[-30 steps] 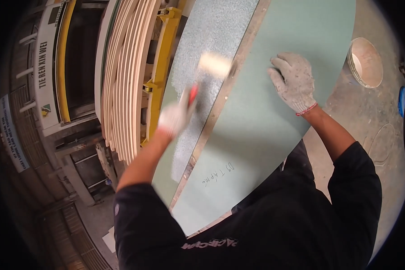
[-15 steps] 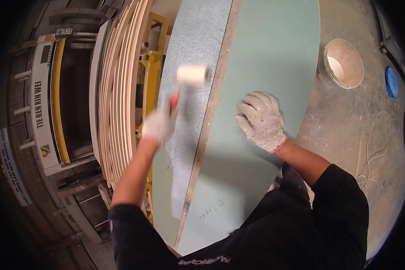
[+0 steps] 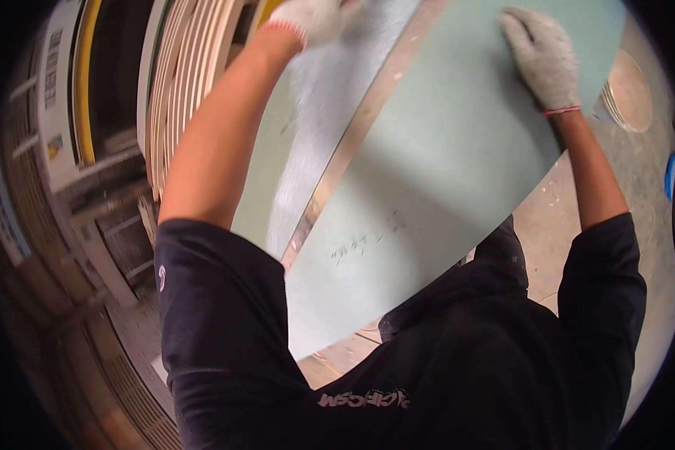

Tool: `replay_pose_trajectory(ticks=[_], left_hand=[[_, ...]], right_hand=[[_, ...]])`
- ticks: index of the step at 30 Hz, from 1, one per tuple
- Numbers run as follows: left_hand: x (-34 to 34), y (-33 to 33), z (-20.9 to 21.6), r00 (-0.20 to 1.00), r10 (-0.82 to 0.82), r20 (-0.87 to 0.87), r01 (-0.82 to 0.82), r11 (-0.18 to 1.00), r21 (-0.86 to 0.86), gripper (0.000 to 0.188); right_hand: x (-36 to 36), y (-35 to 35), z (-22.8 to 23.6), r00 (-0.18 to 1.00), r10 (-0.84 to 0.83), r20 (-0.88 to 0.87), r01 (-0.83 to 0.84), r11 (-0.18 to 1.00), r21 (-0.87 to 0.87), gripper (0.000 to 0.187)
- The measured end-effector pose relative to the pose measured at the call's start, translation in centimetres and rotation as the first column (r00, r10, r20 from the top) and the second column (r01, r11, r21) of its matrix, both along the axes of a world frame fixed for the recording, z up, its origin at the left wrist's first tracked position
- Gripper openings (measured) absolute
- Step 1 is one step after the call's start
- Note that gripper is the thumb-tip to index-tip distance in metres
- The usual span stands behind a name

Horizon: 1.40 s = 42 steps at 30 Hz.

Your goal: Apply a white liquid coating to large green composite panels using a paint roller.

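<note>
At the top edge, my left hand (image 3: 307,21) in a white knit glove is closed, its fingers blurred and partly cut off. The paint roller it gripped a moment ago lies outside the picture. Below it runs a pale green board whose wet whitish coating (image 3: 315,127) shows roller streaks. My right hand (image 3: 545,64), gloved too, rests with fingers stretched out on a wider green board (image 3: 427,150), near its right edge. This board carries faint handwriting. A narrow brown strip (image 3: 352,139) runs between the coated surface and the wider board.
Several pale boards (image 3: 184,82) stand on edge at the left, beside a white and yellow machine (image 3: 64,90). On the concrete floor at the right are a whitish bucket (image 3: 628,94) and a blue lid (image 3: 671,176). My leg (image 3: 502,255) is close to the board's edge.
My left hand has moved forward, taking the roller out of view. My right hand is also farther forward on the green board. The view has tilted and shifted toward my body.
</note>
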<state>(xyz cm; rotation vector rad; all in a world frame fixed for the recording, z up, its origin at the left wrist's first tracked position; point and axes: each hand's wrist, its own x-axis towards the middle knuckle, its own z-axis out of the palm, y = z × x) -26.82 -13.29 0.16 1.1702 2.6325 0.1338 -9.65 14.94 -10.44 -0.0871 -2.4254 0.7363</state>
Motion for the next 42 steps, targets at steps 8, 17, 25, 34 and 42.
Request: replay_pose_trajectory(ticks=[8, 17, 25, 34, 42], left_hand=[[34.0, -39.1, 4.6, 0.888, 0.451, -0.089, -0.423, 0.726, -0.542, 0.058], [60.2, -64.2, 11.5, 0.676, 0.731, -0.091, -0.502, 0.367, -0.783, 0.051], [40.6, -44.0, 4.1, 0.801, 0.591, -0.09, -0.58, 0.731, -0.361, 0.054], [56.9, -63.0, 5.1, 0.864, 0.464, -0.195, -0.495, 0.712, -0.498, 0.053], [44.7, -45.8, 5.9, 0.62, 0.782, 0.06, -0.69, 0.58, -0.433, 0.057]], right_hand=[[4.9, -7.9, -0.2, 0.98, 0.031, 0.196, -0.085, 0.958, 0.273, 0.034], [9.8, -18.9, 0.7, 0.963, 0.09, 0.255, -0.191, 0.893, 0.408, 0.037], [9.3, -18.4, -1.1, 0.97, 0.047, 0.239, -0.158, 0.869, 0.468, 0.038], [9.7, -18.0, -0.7, 0.965, -0.02, 0.261, -0.103, 0.888, 0.449, 0.039], [8.2, -18.9, -0.8, 0.925, 0.123, 0.36, -0.249, 0.91, 0.331, 0.042]])
